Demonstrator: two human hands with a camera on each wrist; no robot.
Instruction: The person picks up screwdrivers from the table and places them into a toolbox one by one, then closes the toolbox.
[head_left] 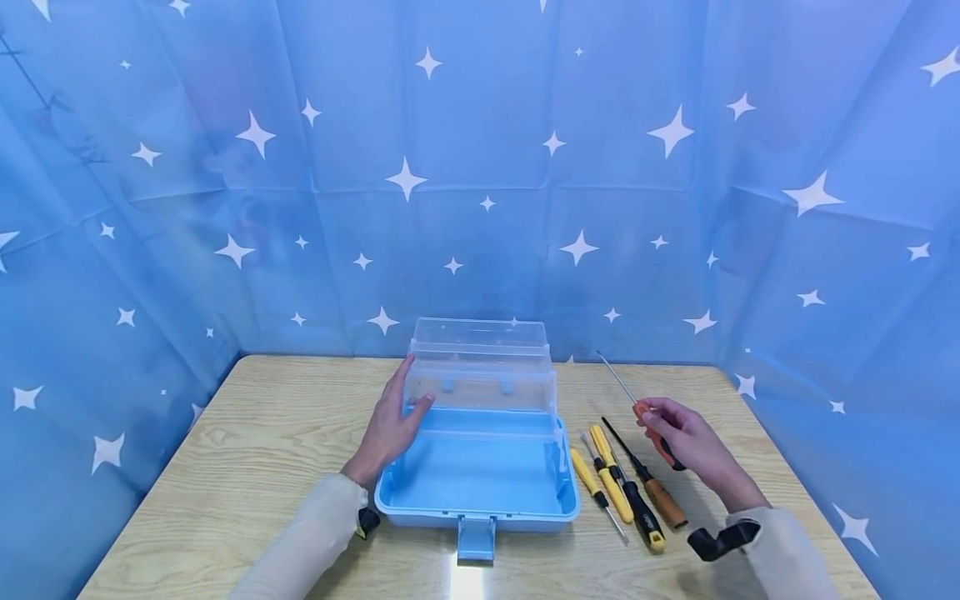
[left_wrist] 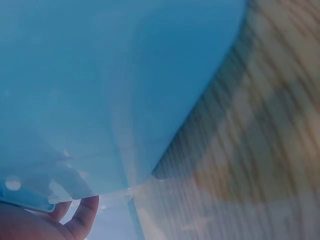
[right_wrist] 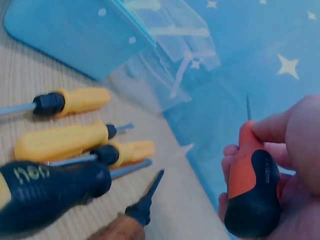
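The right hand (head_left: 690, 442) is gripping a red-and-black screwdriver (right_wrist: 242, 172) by its handle, clear of the table (head_left: 300, 433), so the shaft is pointing free, up and away from the person. The left hand (head_left: 388, 427), its fingers outstretched, is lying along the left side of the clear lid (head_left: 480, 387), seemingly to steady the open blue box (head_left: 480, 475), though whether it is pressing there is hard to tell. Between box and right hand, five loose screwdrivers (head_left: 618, 498) are lying close together, taking up the space beside the box's right wall.
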